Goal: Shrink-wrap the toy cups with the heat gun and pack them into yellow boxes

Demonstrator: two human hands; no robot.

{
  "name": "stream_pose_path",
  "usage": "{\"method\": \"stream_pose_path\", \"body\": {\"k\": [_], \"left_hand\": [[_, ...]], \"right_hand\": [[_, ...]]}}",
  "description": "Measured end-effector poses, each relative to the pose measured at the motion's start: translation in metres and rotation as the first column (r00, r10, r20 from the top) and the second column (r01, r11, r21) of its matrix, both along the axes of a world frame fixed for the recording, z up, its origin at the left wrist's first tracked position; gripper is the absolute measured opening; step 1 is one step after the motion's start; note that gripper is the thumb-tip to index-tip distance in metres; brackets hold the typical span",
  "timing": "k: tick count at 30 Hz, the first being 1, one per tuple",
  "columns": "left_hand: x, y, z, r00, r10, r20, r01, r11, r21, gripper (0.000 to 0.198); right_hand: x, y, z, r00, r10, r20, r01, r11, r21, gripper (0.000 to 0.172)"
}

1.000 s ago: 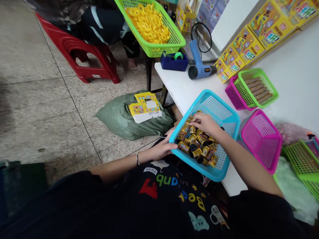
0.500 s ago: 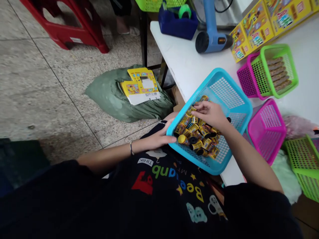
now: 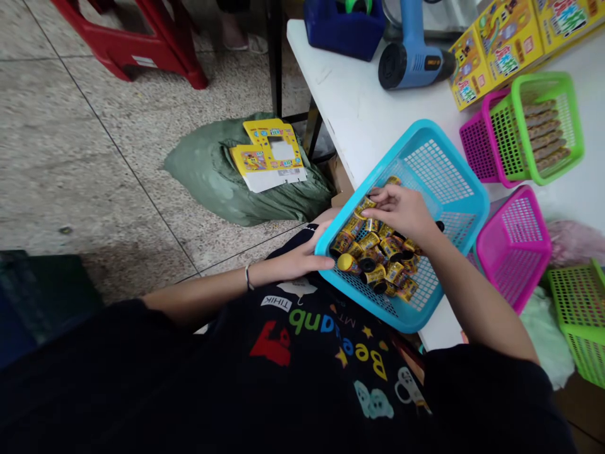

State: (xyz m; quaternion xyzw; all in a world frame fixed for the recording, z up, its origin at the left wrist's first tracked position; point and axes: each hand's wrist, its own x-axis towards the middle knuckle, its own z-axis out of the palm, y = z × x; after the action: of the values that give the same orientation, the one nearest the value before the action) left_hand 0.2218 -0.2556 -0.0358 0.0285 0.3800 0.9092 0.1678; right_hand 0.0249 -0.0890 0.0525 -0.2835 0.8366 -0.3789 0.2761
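A turquoise plastic mesh basket (image 3: 454, 148) rests tilted against my lap at the table's edge, holding a heap of small yellow-and-black rolls (image 3: 378, 252). My left hand (image 3: 302, 258) grips the basket's near rim. My right hand (image 3: 401, 211) lies over the far side of the heap, its fingertips touching the rolls. Whether those fingers pinch a roll cannot be seen. One roll with a plain yellow end (image 3: 345, 262) sits near the basket's lower left corner.
On the white table (image 3: 359, 94) stand a blue heat gun (image 3: 411, 60), yellow printed boxes (image 3: 501, 53), and a green basket of brown bars (image 3: 534, 126) nested on a magenta one. Another magenta basket (image 3: 515, 249) is close right. A green sack (image 3: 203, 170) lies on the floor below.
The whole view has shifted slightly as my head turned. My right hand has moved a little over the heap, and the basket stays in my left hand's grip.
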Motion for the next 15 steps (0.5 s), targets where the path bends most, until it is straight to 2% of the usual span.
{"method": "stream_pose_path", "body": {"k": [4, 11, 13, 15], "left_hand": [[-0.001, -0.001, 0.002, 1.000, 0.015, -0.004, -0.015, 1.000, -0.019, 0.107], [-0.002, -0.005, 0.004, 0.999, -0.008, -0.044, 0.004, 0.996, -0.094, 0.107], [-0.002, -0.005, 0.005, 0.999, -0.012, -0.051, 0.007, 0.996, -0.093, 0.105], [-0.002, -0.005, 0.006, 0.999, -0.019, -0.046, 0.015, 0.996, -0.087, 0.104]], "right_hand": [[-0.002, -0.001, 0.002, 1.000, 0.022, -0.014, -0.022, 0.999, 0.043, 0.043], [-0.008, -0.002, 0.002, 0.992, 0.095, -0.081, -0.086, 0.991, 0.107, 0.014], [-0.009, -0.003, 0.011, 0.970, 0.156, -0.189, -0.128, 0.980, 0.151, 0.015], [-0.007, -0.003, 0.029, 0.909, 0.202, -0.364, -0.144, 0.973, 0.181, 0.020]]}}
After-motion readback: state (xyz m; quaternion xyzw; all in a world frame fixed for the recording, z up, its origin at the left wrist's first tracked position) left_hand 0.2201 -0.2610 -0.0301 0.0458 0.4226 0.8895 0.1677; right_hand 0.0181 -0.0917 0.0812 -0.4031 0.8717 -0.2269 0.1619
